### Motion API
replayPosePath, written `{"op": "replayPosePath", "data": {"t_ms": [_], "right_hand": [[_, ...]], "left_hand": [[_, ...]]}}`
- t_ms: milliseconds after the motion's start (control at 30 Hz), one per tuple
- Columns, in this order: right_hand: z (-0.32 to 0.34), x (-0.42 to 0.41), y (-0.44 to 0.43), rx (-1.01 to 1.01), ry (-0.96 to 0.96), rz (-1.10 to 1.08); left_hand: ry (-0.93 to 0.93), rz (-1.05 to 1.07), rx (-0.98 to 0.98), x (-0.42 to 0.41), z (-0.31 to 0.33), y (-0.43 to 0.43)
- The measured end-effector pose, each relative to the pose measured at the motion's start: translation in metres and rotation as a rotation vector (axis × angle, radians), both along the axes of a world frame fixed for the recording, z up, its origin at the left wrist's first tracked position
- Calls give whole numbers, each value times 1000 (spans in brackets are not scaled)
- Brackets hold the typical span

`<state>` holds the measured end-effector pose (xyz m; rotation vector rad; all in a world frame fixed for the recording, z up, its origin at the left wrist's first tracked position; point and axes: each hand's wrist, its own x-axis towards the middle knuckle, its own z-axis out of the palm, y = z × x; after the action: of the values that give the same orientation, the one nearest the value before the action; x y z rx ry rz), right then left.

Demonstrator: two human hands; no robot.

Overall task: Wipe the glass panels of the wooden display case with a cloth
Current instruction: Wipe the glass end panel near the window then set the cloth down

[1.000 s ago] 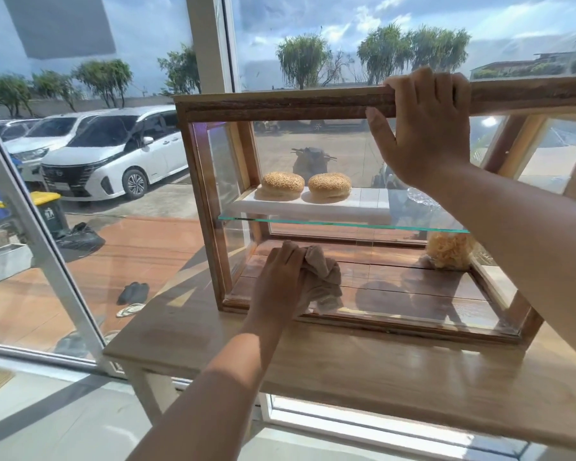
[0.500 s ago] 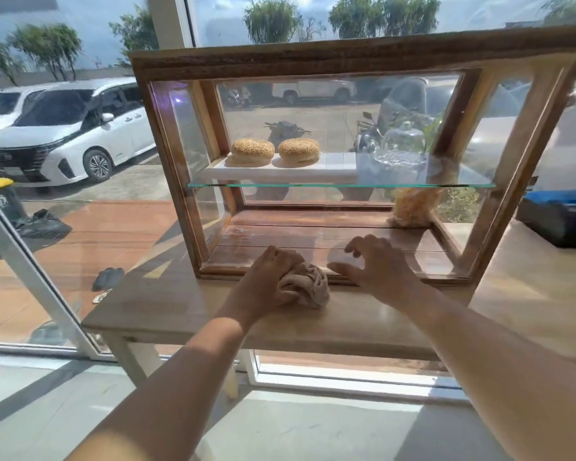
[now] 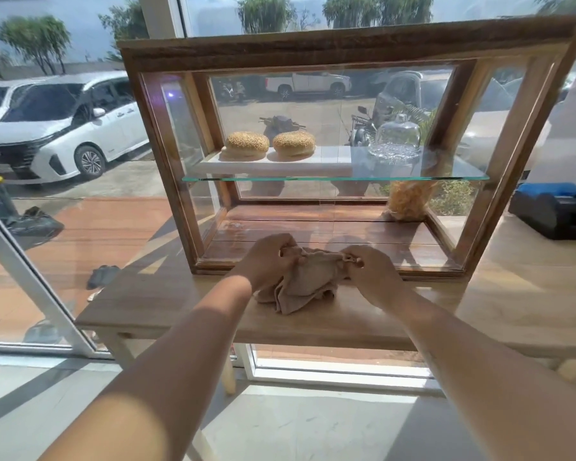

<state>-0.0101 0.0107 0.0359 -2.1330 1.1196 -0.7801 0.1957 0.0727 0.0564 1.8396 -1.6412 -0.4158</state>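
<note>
The wooden display case (image 3: 346, 48) stands on a wooden table (image 3: 167, 294) against the window, its front closed. A glass shelf (image 3: 446, 177) inside carries a white board with two sesame buns (image 3: 270, 144) and a glass dome (image 3: 396, 136). A yellowish bundle (image 3: 408, 199) sits on the case floor at the right. A beige cloth (image 3: 308, 282) hangs crumpled over the table in front of the case's bottom rail. My left hand (image 3: 266, 261) grips its left edge and my right hand (image 3: 371, 271) pinches its right edge, stretching it between them.
A black and blue device (image 3: 552, 207) lies on the table to the right of the case. Behind the case is a large window with parked cars outside. A slanted white window frame (image 3: 30, 277) runs down at the left. Pale floor lies below the table.
My right hand left the case's top, the front came down shut, and that hand dropped to the cloth. My left hand pulled the cloth out of the case onto the table. Both hands now hold it.
</note>
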Motion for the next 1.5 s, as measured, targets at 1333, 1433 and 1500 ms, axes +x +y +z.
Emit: {"op": "replayPosePath", "data": {"t_ms": [1333, 1433, 1500], "right_hand": [[-52, 10, 39, -214, 572, 143], [-65, 4, 42, -293, 655, 129], [-65, -8, 37, -318, 659, 120]], "left_hand": [[-487, -185, 177, 6, -69, 56], [-477, -135, 116, 8, -71, 55], [-534, -169, 75, 0, -73, 52]]}}
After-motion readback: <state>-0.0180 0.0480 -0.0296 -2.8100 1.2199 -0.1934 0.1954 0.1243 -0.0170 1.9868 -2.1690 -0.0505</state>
